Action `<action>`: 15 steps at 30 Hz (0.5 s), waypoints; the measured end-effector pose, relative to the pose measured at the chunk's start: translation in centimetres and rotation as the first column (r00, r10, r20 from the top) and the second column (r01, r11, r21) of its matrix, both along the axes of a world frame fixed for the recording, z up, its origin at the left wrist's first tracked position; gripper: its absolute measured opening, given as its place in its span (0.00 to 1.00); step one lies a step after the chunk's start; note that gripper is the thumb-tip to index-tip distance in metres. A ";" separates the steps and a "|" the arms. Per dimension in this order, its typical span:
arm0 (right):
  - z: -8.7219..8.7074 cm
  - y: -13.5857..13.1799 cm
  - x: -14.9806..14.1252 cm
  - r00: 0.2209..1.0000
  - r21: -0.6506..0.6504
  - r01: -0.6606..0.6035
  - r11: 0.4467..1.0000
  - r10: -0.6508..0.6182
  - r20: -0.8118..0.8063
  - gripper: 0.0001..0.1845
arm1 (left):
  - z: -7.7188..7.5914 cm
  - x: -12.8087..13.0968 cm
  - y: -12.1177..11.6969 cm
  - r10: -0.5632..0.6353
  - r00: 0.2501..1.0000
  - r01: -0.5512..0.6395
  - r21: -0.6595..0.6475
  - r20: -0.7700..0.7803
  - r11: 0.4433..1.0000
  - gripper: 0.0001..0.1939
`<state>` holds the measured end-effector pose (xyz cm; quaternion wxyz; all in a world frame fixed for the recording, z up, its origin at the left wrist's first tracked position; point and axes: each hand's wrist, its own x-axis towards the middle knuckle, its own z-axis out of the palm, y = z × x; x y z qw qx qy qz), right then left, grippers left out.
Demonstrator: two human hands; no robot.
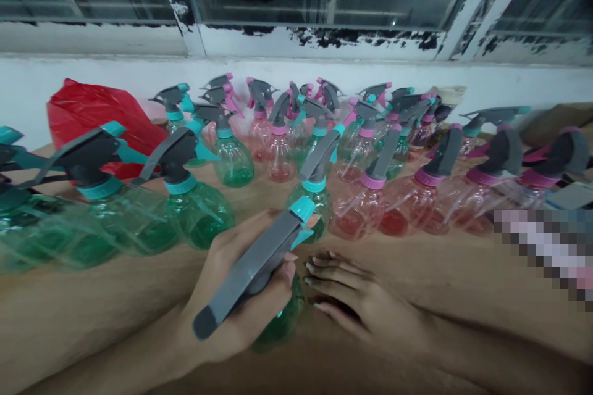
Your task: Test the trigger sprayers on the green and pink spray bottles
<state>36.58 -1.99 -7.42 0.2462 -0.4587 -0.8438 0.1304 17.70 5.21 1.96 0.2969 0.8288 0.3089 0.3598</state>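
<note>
My left hand [236, 296] is wrapped around the neck of a green spray bottle [282, 321], just under its grey head with a teal nozzle. The fingers hide the bottle's collar and much of its body. To the right of that bottle, my right hand [356, 293] rests low over the table with its fingers stretched out, holding nothing. A small gap seems to part its fingertips from the bottle. Directly beyond my hands stands another green spray bottle [314, 188] with a teal collar.
A row of green bottles [197, 213] stretches left; pink bottles [356, 213] with pink collars stand right. Several more crowd behind, towards the wall. A red plastic bag [102, 114] lies back left, a cardboard box [563, 129] back right, on the brown table [139, 296]. Windows line the wall.
</note>
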 end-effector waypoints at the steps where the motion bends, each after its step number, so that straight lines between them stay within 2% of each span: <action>1: 0.0 0.0 0.0 1.000 0.000 0.001 1.000 -0.001 0.002 0.17 | 0.1 -0.1 0.0 -0.021 1.000 0.021 0.008 -0.004 1.000 0.03; 7: 0.0 0.0 0.1 1.000 0.009 -0.016 1.000 0.016 -0.002 0.17 | 0.3 -0.1 0.2 -0.113 0.993 0.113 0.017 0.030 0.993 0.06; 10: 0.0 0.1 0.2 1.000 0.012 -0.025 1.000 0.025 -0.001 0.17 | 0.2 -0.1 0.3 -0.118 0.991 0.118 0.012 0.054 0.993 0.10; 15: 0.0 0.1 0.2 1.000 0.020 -0.025 0.999 0.025 0.000 0.17 | 0.1 -0.3 0.3 -0.116 0.993 0.115 0.026 0.015 0.993 0.11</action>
